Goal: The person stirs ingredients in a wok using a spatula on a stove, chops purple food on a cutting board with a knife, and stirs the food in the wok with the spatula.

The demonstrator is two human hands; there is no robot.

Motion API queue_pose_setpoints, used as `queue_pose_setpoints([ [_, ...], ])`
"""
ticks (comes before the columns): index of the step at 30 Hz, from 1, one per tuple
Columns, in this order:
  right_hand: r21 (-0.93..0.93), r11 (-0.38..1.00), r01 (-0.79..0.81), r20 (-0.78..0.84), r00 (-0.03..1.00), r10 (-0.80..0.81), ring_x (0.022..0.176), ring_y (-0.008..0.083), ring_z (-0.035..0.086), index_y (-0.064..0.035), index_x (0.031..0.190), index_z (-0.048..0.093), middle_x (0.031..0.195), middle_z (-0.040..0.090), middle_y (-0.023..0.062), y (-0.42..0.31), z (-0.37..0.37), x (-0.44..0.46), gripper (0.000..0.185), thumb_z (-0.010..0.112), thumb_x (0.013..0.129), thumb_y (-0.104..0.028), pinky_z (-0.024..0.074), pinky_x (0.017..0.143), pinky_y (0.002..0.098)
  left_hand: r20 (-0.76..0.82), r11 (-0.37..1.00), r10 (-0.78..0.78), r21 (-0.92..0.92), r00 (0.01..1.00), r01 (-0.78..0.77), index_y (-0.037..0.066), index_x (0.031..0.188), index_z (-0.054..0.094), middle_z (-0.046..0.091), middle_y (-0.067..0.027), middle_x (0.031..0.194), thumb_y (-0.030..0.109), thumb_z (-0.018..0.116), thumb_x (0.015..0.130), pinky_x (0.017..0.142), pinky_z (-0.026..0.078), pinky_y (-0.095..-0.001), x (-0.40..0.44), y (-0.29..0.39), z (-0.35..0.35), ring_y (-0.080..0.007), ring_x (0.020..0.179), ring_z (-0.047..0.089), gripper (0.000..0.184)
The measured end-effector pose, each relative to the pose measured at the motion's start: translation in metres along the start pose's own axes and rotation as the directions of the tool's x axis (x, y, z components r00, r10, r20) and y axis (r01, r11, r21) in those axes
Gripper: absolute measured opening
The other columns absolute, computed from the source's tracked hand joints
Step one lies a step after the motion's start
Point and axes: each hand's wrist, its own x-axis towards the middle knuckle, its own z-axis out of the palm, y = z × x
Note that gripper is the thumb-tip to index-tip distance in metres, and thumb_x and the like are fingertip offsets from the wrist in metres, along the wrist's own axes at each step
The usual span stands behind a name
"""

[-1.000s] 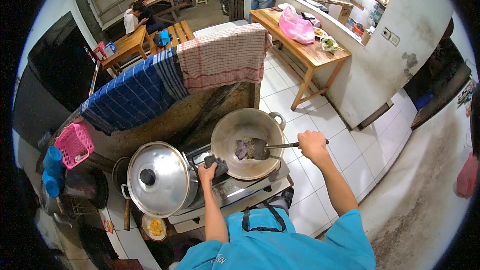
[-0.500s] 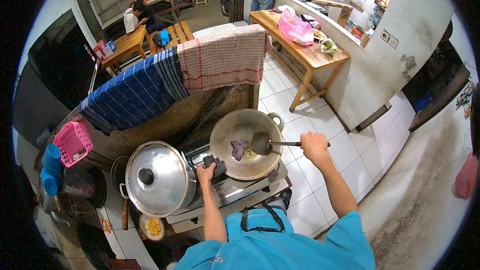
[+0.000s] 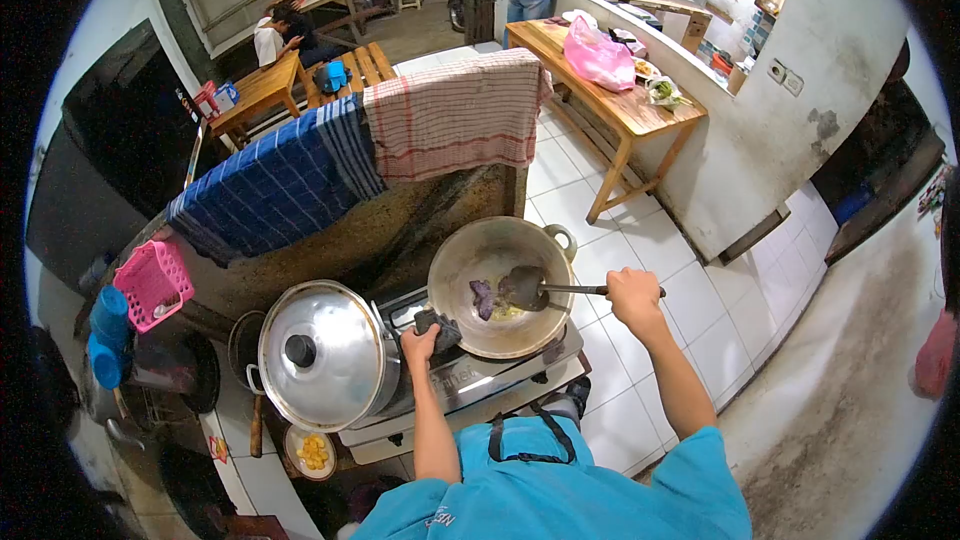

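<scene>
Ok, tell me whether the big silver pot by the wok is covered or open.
Covered: a shiny lid sits across the top of the pot, its black knob facing up.

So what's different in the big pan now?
The spatula's blade has shifted slightly away from the person inside the wok, and the purple lump looks reshaped. Nothing new was grabbed or let go: the right hand still holds the spatula, the left hand the dark cloth.
</scene>
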Motion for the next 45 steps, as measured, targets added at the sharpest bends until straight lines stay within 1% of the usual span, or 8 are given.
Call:
queue_pose_setpoints([
  [6,0.010,1.000,-0.028,-0.008,1.000,0.028,0.068,0.0267,0.065,-0.0095,0.073,0.063,0.073,0.064,0.0108,0.005,0.002,-0.004,0.004,0.059,0.072,-0.009,0.0490,0.057,0.0374,0.040,0.998,-0.012,0.066,0.999,0.010,-0.004,0.086,0.064,0.065,-0.0078,0.078,0.015,0.071,0.066,0.063,0.047,-0.0301,0.000,0.001,-0.001,-0.0155,0.068,0.059,0.028],
  [17,-0.040,0.999,0.007,-0.047,0.999,-0.009,0.067,0.0278,0.064,-0.0085,0.072,0.063,0.073,0.063,0.0122,0.003,0.015,-0.009,0.005,0.059,0.071,-0.006,0.0489,0.057,0.0374,0.038,0.998,0.000,0.070,0.999,-0.003,-0.005,0.089,0.063,0.064,-0.0086,0.078,0.018,0.071,0.065,0.063,0.046,-0.0299,-0.009,0.016,-0.005,-0.0158,0.068,0.059,0.034],
  [30,0.077,0.997,0.005,-0.064,0.998,0.000,0.069,0.0296,0.064,-0.0068,0.071,0.063,0.077,0.063,0.0138,0.004,0.038,-0.019,0.004,0.060,0.071,-0.007,0.0495,0.058,0.0393,0.004,0.992,0.026,0.123,1.000,-0.027,-0.003,0.084,0.064,0.063,-0.0075,0.072,0.021,0.072,0.064,0.062,0.046,-0.0313,-0.002,0.007,-0.003,-0.0163,0.065,0.059,0.033],
  [33,0.102,0.994,-0.034,-0.131,0.990,0.047,0.065,0.0289,0.063,-0.0054,0.068,0.064,0.073,0.062,0.0132,0.003,0.043,-0.025,0.013,0.066,0.074,-0.016,0.0469,0.056,0.0394,-0.022,0.989,0.080,0.124,0.997,-0.076,-0.003,0.078,0.063,0.064,-0.0157,0.071,0.030,0.073,0.058,0.065,0.047,-0.0366,-0.002,0.005,-0.003,-0.0266,0.067,0.061,0.040],
  [36,0.053,0.997,-0.056,-0.078,0.995,0.060,0.068,0.0289,0.063,-0.0064,0.071,0.063,0.075,0.062,0.0129,-0.002,0.050,-0.027,0.003,0.063,0.071,-0.009,0.0484,0.057,0.0393,-0.036,0.974,0.032,0.225,0.999,-0.024,-0.003,0.078,0.063,0.064,-0.0175,0.073,0.031,0.072,0.058,0.066,0.047,-0.0376,-0.010,0.022,-0.006,-0.0289,0.068,0.062,0.041],
  [39,0.114,0.993,-0.040,-0.074,0.996,0.049,0.066,0.0284,0.063,-0.0051,0.071,0.063,0.076,0.062,0.0131,-0.002,0.048,-0.035,0.004,0.062,0.071,-0.009,0.0481,0.057,0.0392,-0.027,0.972,0.058,0.229,0.998,-0.050,-0.001,0.084,0.065,0.065,-0.0117,0.075,0.028,0.072,0.061,0.065,0.047,-0.0337,-0.008,0.016,-0.004,-0.0203,0.068,0.062,0.037],
  [40,0.129,0.990,-0.063,-0.059,0.996,0.071,0.067,0.0282,0.063,-0.0045,0.073,0.063,0.077,0.062,0.0134,-0.001,0.048,-0.036,0.005,0.062,0.072,-0.009,0.0481,0.057,0.0392,-0.053,0.980,0.074,0.186,0.996,-0.063,-0.004,0.078,0.062,0.062,-0.0200,0.076,0.033,0.072,0.058,0.069,0.046,-0.0401,-0.006,0.011,-0.002,-0.0335,0.073,0.060,0.043],
  [45,0.141,0.983,-0.121,-0.092,0.987,0.135,0.069,0.0287,0.062,-0.0037,0.076,0.063,0.079,0.061,0.0134,0.000,0.065,-0.035,0.009,0.063,0.074,-0.012,0.0481,0.057,0.0396,-0.060,0.962,0.081,0.266,0.995,-0.063,-0.003,0.083,0.061,0.061,-0.0207,0.078,0.035,0.072,0.058,0.072,0.046,-0.0416,0.002,-0.004,0.000,-0.0367,0.076,0.059,0.046],
])
